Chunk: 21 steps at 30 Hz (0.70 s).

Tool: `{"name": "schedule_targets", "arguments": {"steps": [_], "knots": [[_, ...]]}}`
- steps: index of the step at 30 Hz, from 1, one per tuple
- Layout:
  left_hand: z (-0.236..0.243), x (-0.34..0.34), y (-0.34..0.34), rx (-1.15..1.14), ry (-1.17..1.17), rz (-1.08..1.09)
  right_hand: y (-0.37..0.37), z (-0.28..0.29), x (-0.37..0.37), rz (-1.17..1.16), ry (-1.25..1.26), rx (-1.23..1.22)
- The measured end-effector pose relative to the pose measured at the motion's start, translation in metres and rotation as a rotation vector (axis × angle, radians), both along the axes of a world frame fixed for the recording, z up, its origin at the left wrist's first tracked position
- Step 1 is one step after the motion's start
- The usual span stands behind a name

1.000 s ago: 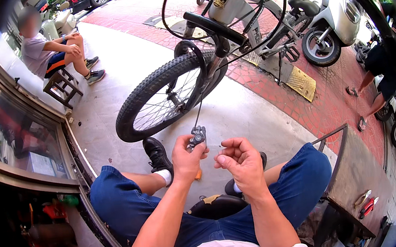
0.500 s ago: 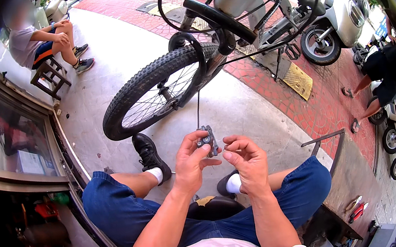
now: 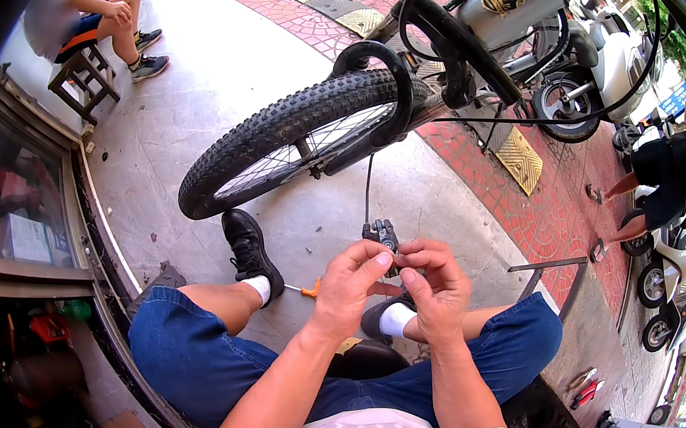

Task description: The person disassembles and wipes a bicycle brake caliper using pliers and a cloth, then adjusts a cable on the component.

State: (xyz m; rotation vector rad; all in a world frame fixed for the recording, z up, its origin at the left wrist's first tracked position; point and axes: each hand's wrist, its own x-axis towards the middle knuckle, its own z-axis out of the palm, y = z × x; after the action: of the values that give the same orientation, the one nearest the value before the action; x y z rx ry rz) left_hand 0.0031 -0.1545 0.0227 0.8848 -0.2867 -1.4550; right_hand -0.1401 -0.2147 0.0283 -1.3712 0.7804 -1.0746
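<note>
A dark grey bicycle brake caliper (image 3: 379, 231) hangs at the end of a thin black hose (image 3: 369, 190), below the front wheel. My left hand (image 3: 349, 290) is closed on its lower part, thumb and forefinger pressed together. Right against it, my right hand (image 3: 436, 292) is closed in a pinch, its fingertips touching or nearly touching the caliper's lower end. Whatever lies between those fingertips is too small and covered to make out. Ahead of both hands stands the bicycle's front wheel (image 3: 292, 131) with its knobby tyre, turned to the left.
A screwdriver with an orange handle (image 3: 312, 289) lies by my left shoe (image 3: 248, 253). Red-handled pliers (image 3: 586, 394) rest on a surface at lower right. Someone sits on a wooden stool (image 3: 85, 82) at upper left. Parked scooters (image 3: 659, 281) line the right; another person stands there.
The view has swung, so the bicycle appears further right. My hands have come together at the caliper, and my left fingers have shifted to its lower end. The orange screwdriver handle has come into sight.
</note>
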Motion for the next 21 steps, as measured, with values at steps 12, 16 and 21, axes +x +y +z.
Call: {"name": "schedule_targets", "arguments": {"steps": [12, 16, 21], "knots": [[-0.005, 0.013, 0.001, -0.02, -0.077, -0.09, -0.043, 0.05, -0.006, 0.401, 0.49, -0.269], [-0.007, 0.011, 0.002, -0.019, -0.045, -0.067, -0.037, 0.046, 0.0, 0.33, 0.487, -0.338], [-0.005, 0.014, 0.005, -0.02, -0.165, -0.098, -0.035, 0.041, 0.001, 0.35, 0.494, -0.431]]}}
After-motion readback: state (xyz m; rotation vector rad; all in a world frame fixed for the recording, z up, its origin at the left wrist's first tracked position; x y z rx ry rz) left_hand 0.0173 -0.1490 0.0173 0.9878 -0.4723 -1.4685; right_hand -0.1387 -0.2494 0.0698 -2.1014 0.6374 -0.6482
